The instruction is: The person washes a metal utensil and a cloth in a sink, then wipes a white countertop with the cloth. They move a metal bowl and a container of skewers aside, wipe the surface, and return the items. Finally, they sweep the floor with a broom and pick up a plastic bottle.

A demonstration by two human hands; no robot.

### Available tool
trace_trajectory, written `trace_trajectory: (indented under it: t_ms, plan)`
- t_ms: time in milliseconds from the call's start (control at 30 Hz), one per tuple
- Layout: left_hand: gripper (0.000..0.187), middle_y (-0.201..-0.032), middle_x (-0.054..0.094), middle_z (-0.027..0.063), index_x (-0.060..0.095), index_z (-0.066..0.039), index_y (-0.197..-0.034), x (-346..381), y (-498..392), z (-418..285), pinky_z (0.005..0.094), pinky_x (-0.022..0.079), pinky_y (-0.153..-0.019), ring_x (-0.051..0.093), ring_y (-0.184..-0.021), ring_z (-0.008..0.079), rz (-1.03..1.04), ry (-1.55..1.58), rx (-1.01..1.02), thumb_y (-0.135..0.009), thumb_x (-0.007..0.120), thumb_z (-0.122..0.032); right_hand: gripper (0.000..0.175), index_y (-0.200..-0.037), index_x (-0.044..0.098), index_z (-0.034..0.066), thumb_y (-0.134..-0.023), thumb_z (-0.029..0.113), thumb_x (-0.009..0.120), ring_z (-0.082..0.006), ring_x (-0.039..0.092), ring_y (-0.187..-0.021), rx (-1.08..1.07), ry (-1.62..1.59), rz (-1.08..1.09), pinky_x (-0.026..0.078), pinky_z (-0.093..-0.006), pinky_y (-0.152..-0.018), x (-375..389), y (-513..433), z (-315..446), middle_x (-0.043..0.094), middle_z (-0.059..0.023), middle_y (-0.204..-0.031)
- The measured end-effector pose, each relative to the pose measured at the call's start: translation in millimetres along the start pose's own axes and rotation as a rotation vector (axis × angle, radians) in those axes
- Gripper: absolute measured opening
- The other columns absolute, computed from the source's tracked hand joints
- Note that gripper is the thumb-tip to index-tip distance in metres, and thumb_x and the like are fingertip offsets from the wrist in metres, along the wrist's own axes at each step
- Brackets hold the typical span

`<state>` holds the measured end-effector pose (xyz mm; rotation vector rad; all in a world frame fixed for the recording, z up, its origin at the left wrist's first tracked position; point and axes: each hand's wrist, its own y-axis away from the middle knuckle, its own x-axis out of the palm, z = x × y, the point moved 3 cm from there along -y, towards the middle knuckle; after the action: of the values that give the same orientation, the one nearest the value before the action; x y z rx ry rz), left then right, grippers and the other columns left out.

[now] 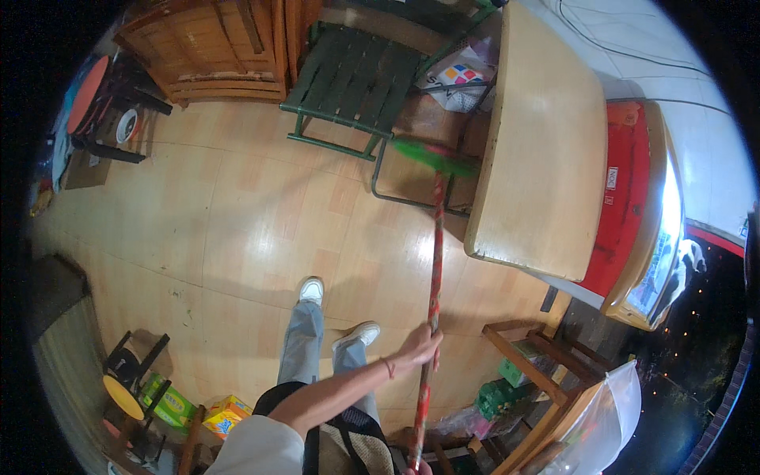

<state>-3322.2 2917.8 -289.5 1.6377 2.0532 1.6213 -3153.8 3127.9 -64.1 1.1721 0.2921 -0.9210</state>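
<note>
My left hand (423, 344) is closed around the middle of a long red patterned broom handle (438, 255). Lower down, at the bottom edge of the picture, my right hand (420, 468) grips the same handle near its end and shows only in part. Green bristles of the broom head (436, 159) look blurred and lie at the far end of the handle, beside the wooden tabletop and in front of the green slatted folding chair (356, 83). Whether the bristles touch the floor, I cannot tell.
A light wooden table (540, 148) stands at the right, over a thin metal frame and a printed bag (460, 77). Stools with a red seat (89, 95) and a yellow seat (123, 396) are at the left. Boxes (227, 415) and a wooden frame (525, 362) lie nearer me.
</note>
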Motion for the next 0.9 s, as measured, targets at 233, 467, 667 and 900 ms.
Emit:
trace_trajectory:
  t_ms: [233,467,667,900]
  plan:
    - [0.031,-0.071,0.063,0.0175,0.041,0.003,-0.103,-60.4,-110.3,-85.2,0.0432,0.054,-0.055,0.064,-0.053,0.0302,-0.261,-0.326,0.174,-0.094,0.047,-0.026,0.017,-0.109,0.044,0.0176,-0.102,0.032,0.04,-0.0078,0.028,-0.035,0.473,-1.015,0.303,0.022,-0.0225,-0.03,100.9,-142.8,142.6,0.033,0.0016,-0.053]
    - [0.035,-0.074,0.063,0.0209,0.042,0.004,-0.1,-120.3,-138.5,-75.6,0.0483,0.052,-0.055,0.064,-0.06,0.0368,-0.526,-0.793,0.347,-0.094,0.05,-0.03,0.012,-0.104,0.045,0.0116,-0.1,0.023,0.042,-0.0091,0.036,-0.037,0.222,-0.733,0.273,0.03,-0.0252,-0.032,149.9,-223.9,152.9,0.041,0.0005,-0.056]
    - [0.034,-0.063,0.051,0.0117,0.03,-0.002,-0.097,-49.5,-31.6,-1.6,0.0401,0.048,-0.035,0.058,-0.04,0.0273,-0.125,-0.006,0.017,-0.098,0.043,-0.033,0.056,-0.144,0.026,0.0069,-0.094,0.014,0.049,-0.0391,0.064,-0.067,-0.006,0.344,0.056,0.052,-0.0453,-0.057,54.9,-107.0,148.7,0.066,-0.0229,-0.088]
    - [0.031,-0.07,0.05,0.0116,0.02,-0.006,-0.102,6.1,56.8,-0.4,0.0429,0.055,-0.042,0.061,-0.048,0.0305,0.196,0.457,-0.134,-0.099,0.04,-0.029,0.047,-0.134,0.037,0.0046,-0.093,0.023,0.053,-0.0247,0.056,-0.064,-0.005,0.577,-0.073,0.047,-0.0356,-0.057,-12.5,-30.2,163.4,0.061,-0.0119,-0.078]
